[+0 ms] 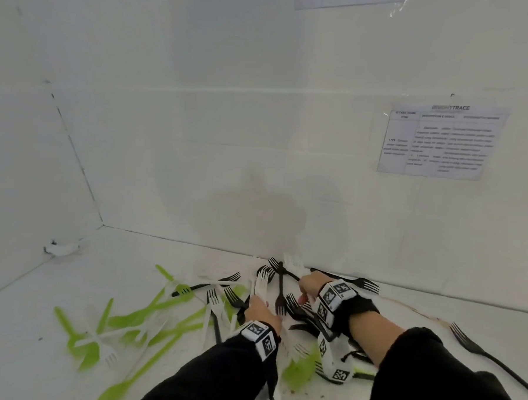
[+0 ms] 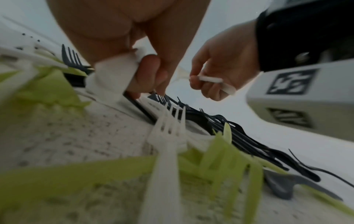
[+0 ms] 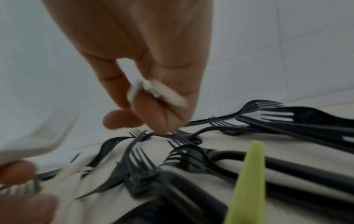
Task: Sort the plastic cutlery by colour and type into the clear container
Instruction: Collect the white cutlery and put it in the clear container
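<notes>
While left hand clutches white forks, perhaps three; right hand pinches one white handle.

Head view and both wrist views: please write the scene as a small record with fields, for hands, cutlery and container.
left hand: holds a bunch of white forks
right hand: holds white cutlery, type unclear
black forks: loose pile on the table between and under the hands
green cutlery: scattered to the left, mixed with white forks
clear container: not visible
sorting: not yet finished
</notes>
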Demonstrator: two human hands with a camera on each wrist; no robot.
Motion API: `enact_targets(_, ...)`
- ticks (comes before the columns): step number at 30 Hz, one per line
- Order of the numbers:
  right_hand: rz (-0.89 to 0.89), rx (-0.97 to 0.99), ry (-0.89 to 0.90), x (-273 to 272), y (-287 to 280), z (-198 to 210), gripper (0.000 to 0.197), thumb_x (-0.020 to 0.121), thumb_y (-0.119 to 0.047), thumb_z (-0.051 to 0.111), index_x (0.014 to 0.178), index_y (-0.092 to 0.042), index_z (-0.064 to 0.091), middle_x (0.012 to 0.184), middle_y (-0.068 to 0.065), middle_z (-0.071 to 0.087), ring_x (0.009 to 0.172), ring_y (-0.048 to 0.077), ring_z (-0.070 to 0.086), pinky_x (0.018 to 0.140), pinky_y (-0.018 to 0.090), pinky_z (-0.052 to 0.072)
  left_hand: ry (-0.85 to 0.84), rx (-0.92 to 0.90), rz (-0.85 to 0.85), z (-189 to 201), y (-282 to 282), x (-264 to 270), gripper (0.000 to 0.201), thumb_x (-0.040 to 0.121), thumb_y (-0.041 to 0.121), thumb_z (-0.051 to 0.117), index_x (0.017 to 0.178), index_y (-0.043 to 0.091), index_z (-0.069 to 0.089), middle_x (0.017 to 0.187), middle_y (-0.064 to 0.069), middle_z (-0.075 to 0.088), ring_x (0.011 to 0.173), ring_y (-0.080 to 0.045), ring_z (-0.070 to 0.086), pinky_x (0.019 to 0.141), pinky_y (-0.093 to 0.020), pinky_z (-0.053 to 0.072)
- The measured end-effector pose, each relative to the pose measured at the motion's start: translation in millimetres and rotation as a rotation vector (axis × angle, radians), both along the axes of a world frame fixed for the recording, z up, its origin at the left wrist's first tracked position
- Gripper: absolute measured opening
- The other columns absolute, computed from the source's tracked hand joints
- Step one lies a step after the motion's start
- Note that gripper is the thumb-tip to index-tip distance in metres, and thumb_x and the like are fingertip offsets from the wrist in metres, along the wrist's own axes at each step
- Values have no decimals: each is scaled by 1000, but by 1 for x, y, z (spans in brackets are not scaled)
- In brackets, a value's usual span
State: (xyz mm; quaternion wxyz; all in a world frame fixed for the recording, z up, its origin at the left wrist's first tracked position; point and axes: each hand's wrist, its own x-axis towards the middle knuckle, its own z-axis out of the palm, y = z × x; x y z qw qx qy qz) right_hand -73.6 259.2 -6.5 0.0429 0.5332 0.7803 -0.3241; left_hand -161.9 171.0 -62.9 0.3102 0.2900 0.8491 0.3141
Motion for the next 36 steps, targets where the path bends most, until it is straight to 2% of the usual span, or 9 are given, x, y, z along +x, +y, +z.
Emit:
enact_targets(4,94,0,-104,12,-19,-1,25,98,-10,35,109,-4,57,132,21,53,95,17,67,59,11,50,104,-62,-73,-2,5,0,46,86,14,61,125,4,38,126,-15,54,114,-29,56,92,-33,47)
enact_targets(6,52,7,-114,14,-28,-3,33,95,-6,40,123,4,54,130,24,54,101,20,66,78,21,51,135,-80,-110,-4,5,2,47,86,13,59,125,4,36,125,-16,54,112,-30,57,91,-35,49)
enact_targets(9,48,91,-182,17,-38,-23,36,91,-17,48,121,2,55,128,15,56,118,27,55,90,25,44,109,-71,-104,-5,5,3,49,85,14,62,125,4,36,125,-16,53,112,-30,56,90,-34,48)
enact_targets(14,54,120,-253,16,-44,-48,44,76,-29,73,115,-13,59,118,4,62,109,19,61,91,27,51,44,18,-13,-6,0,2,43,89,14,56,126,3,36,125,-18,54,115,-33,53,91,-33,43)
enact_targets(21,61,144,-214,17,-50,-44,27,79,-25,63,104,-16,60,102,2,60,105,22,62,86,28,51,-32,206,61,2,-16,-4,24,93,13,47,115,6,54,118,-14,59,109,-31,56,92,-30,40)
enact_targets(23,75,135,-183,20,-52,-42,21,78,-31,63,96,-20,59,100,1,61,105,21,62,85,27,49,-44,239,68,5,-20,-7,15,94,12,43,94,5,56,108,-19,58,100,-32,56,90,-32,41)
enact_targets(27,154,104,-213,20,-59,-44,40,74,-31,74,108,-17,58,116,2,61,109,20,59,85,26,47,-81,365,165,5,-25,-9,15,97,17,35,100,5,43,99,-25,60,85,-40,62,76,-45,53)
enact_targets(30,158,115,-246,19,-60,-42,20,80,-26,69,90,-16,55,112,7,61,103,21,59,87,28,48,-134,425,200,10,-38,-11,16,101,23,33,92,11,40,73,-5,57,59,-23,50,60,-35,45)
enact_targets(36,-14,256,69,30,-48,-15,33,88,-26,56,119,-15,60,122,6,62,113,22,58,88,22,43,-336,430,262,13,-59,-9,26,95,25,44,72,12,47,66,-2,48,49,-17,34,54,-26,31)
